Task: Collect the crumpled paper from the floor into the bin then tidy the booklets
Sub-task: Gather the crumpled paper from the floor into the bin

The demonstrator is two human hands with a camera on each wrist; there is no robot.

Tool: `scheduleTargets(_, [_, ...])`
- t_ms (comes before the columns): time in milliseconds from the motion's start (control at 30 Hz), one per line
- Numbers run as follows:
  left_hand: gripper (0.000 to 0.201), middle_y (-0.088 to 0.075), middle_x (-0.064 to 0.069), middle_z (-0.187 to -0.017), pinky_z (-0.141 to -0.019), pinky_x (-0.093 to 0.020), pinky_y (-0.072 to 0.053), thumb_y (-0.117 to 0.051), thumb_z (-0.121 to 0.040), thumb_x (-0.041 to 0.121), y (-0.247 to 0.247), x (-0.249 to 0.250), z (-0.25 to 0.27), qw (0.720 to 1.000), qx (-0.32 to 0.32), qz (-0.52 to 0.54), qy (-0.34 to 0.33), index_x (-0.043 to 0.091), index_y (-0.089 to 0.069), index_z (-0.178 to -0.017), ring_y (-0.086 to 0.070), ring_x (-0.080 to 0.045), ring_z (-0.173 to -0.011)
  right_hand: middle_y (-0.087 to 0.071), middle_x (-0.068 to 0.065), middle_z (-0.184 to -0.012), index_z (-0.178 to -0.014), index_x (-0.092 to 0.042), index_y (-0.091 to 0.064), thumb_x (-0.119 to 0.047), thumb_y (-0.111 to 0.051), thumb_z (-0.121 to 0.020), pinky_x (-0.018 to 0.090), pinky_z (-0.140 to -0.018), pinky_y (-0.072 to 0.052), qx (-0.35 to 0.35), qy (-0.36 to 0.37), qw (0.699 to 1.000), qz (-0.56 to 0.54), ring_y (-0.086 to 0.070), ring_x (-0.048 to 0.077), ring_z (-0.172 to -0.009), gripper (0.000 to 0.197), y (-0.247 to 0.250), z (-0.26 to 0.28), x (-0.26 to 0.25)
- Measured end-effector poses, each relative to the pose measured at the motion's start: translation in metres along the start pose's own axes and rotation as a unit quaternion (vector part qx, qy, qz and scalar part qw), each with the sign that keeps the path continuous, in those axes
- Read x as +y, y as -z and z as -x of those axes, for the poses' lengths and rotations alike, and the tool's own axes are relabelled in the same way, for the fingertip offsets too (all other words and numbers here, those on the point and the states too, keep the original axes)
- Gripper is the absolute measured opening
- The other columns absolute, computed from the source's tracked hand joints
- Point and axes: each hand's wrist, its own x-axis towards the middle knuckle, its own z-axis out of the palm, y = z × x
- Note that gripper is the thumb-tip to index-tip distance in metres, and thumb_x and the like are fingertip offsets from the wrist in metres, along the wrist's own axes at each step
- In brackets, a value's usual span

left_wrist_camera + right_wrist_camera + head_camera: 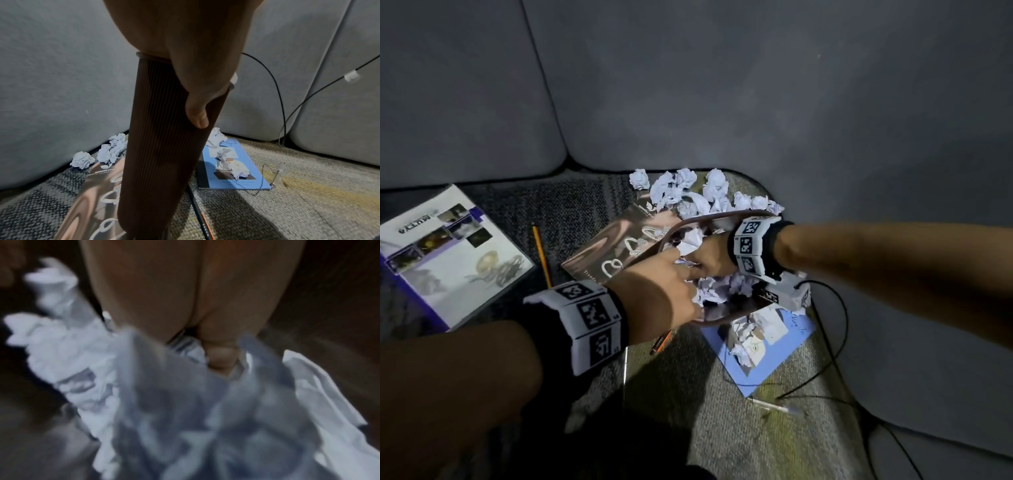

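Observation:
A tall brown ribbed bin [717,215] stands on the carpet, half filled with crumpled paper [717,291]. My left hand [667,284] grips its near rim, and the left wrist view shows the thumb [196,113] lying down the outside of the bin [160,154]. Inside the mouth, my right hand [705,258] holds a wad of crumpled paper [691,240]; its fingers [220,356] are buried in paper [185,402], blurred. Several loose paper balls [688,192] lie behind the bin, and a few more [743,339] sit on a blue booklet [787,346]. A brown booklet [609,246] lies under the bin's left side, a white and purple booklet [448,263] far left.
Grey sofa cushions [722,85] wall in the carpet at the back and right. A yellow pencil [541,253], an orange and black pen [661,342] and a clear pen [774,406] lie on the floor. A black cable [839,329] loops over the right side.

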Motion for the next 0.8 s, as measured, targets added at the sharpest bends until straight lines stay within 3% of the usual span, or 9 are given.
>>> scheduleTargets(133, [0.015, -0.063, 0.004, -0.1, -0.084, -0.038, -0.033, -0.057, -0.09, 0.027, -0.006, -0.001, 0.004, 0.999, 0.014, -0.04, -0.002, 0.025, -0.059, -0.105, -0.055, -0.021, -0.094, -0.057, -0.008, -0.085, -0.088, -0.022, -0.052, -0.051, -0.049, -0.093, 0.027, -0.068, -0.042, 0.026, 0.019, 0.987, -0.155, -0.054, 0.014, -0.078, 0.03, -0.011, 0.018, 0.006])
scheduleTargets(267, [0.008, -0.06, 0.005, -0.096, -0.08, -0.036, -0.029, -0.05, -0.094, 0.027, 0.0, -0.002, 0.011, 0.999, 0.032, -0.017, -0.001, 0.023, -0.053, -0.099, -0.054, -0.019, -0.096, -0.048, -0.024, -0.102, -0.12, -0.029, -0.044, -0.043, -0.067, -0.085, 0.029, -0.095, -0.041, 0.068, 0.017, 0.97, -0.234, -0.049, 0.008, -0.105, 0.044, -0.004, 0.051, 0.007])
scheduleTargets(400, [0.012, -0.06, 0.006, -0.1, -0.083, -0.038, -0.03, -0.044, -0.096, 0.029, 0.0, -0.001, 0.013, 0.999, 0.023, -0.027, 0.009, 0.027, -0.053, -0.103, -0.052, -0.019, -0.096, -0.041, -0.008, -0.144, -0.146, -0.032, -0.028, -0.041, -0.066, -0.086, 0.037, -0.112, -0.031, 0.064, -0.019, 0.978, -0.199, -0.042, 0.016, -0.129, 0.071, 0.011, 0.086, 0.009])
scheduleTargets(467, [0.013, -0.06, 0.007, -0.101, -0.082, -0.038, -0.03, -0.045, -0.094, 0.03, -0.003, -0.004, 0.013, 0.999, 0.027, -0.015, 0.012, 0.029, -0.052, -0.105, -0.053, -0.019, -0.096, -0.049, -0.007, -0.139, -0.145, -0.033, -0.033, -0.042, -0.063, -0.088, 0.034, -0.107, -0.037, 0.077, -0.031, 0.983, -0.162, -0.051, 0.013, -0.116, 0.065, 0.019, 0.098, 0.015])
scheduleTargets(500, [0.013, -0.06, 0.006, -0.101, -0.082, -0.038, -0.03, -0.047, -0.094, 0.031, -0.005, -0.005, 0.014, 0.999, 0.03, -0.01, 0.012, 0.029, -0.052, -0.105, -0.053, -0.019, -0.096, -0.059, -0.011, -0.123, -0.141, -0.033, -0.041, -0.042, -0.061, -0.09, 0.032, -0.101, -0.042, 0.104, -0.024, 0.986, -0.13, -0.056, 0.009, -0.1, 0.055, 0.023, 0.102, 0.018])
scheduleTargets(567, [0.012, -0.061, 0.006, -0.099, -0.081, -0.038, -0.031, -0.05, -0.092, 0.031, -0.005, -0.006, 0.015, 0.999, 0.041, -0.003, 0.016, 0.029, -0.052, -0.104, -0.054, -0.02, -0.095, -0.059, -0.021, -0.092, -0.133, -0.031, -0.05, -0.039, -0.056, -0.094, 0.029, -0.088, -0.048, 0.177, 0.01, 0.98, -0.093, -0.054, -0.001, -0.078, 0.04, 0.032, 0.103, 0.017])
scheduleTargets(633, [0.013, -0.061, 0.007, -0.101, -0.083, -0.037, -0.032, -0.051, -0.092, 0.032, -0.004, -0.006, 0.015, 0.999, 0.044, 0.008, 0.026, 0.03, -0.052, -0.105, -0.055, -0.019, -0.098, -0.062, -0.017, -0.114, -0.138, -0.034, -0.046, -0.034, -0.048, -0.098, 0.029, -0.096, -0.045, 0.2, 0.053, 0.974, -0.087, -0.058, 0.0, -0.099, 0.04, 0.034, 0.093, 0.008])
scheduleTargets(700, [0.015, -0.061, 0.008, -0.104, -0.084, -0.037, -0.032, -0.051, -0.092, 0.031, -0.004, -0.008, 0.014, 0.999, 0.041, 0.012, 0.023, 0.03, -0.053, -0.107, -0.055, -0.018, -0.102, -0.052, -0.008, -0.139, -0.139, -0.035, -0.042, -0.038, -0.039, -0.101, 0.041, -0.108, -0.038, 0.121, 0.062, 0.989, -0.053, -0.051, 0.014, -0.124, 0.039, 0.024, 0.076, -0.002])
scheduleTargets(800, [0.014, -0.061, 0.008, -0.097, -0.077, -0.036, -0.025, -0.057, -0.09, 0.033, -0.004, -0.008, 0.015, 0.999, 0.013, -0.028, 0.029, 0.03, -0.056, -0.103, -0.054, -0.018, -0.096, -0.05, 0.0, -0.14, -0.131, -0.026, -0.047, -0.039, -0.031, -0.103, 0.045, -0.112, -0.033, -0.014, 0.051, 0.998, -0.026, -0.046, 0.021, -0.128, 0.035, 0.002, 0.058, -0.011])
